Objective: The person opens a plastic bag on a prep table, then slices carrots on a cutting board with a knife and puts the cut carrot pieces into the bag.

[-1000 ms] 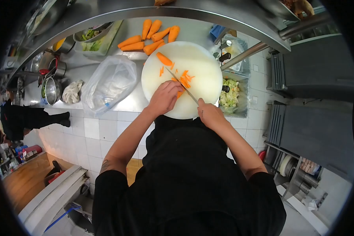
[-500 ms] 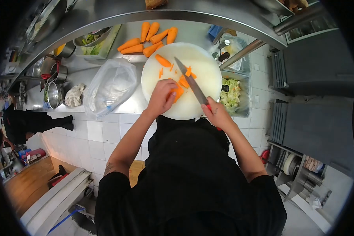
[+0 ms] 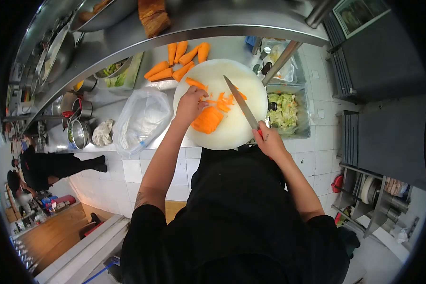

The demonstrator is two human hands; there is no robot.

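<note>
My right hand (image 3: 270, 140) is wrapped round the red handle of a kitchen knife (image 3: 242, 102), its blade pointing up and away over the round white cutting board (image 3: 227, 139). My left hand (image 3: 192, 104) is over the board's left side, fingers curved and thumb apart, with no held thing visible. Just beyond its fingertips lies a carrot piece (image 3: 196, 84). Below the hand, a fanned stack of carrot slices (image 3: 207, 120) rests on the board. Thin carrot strips (image 3: 224, 102) are scattered between the stack and the blade.
Several whole carrots (image 3: 180, 54) lie behind the board. A clear plastic bag (image 3: 144, 120) and a crumpled cloth (image 3: 102, 132) are to the left. On the right stands a bin of cut greens (image 3: 285, 111). A steel shelf (image 3: 213, 29) overhangs the counter; another person (image 3: 52, 165) is at far left.
My left hand has come off the carrot slices and moved up toward the carrot piece. The knife has shifted right, away from the cut strips. The whole view has moved slightly.
</note>
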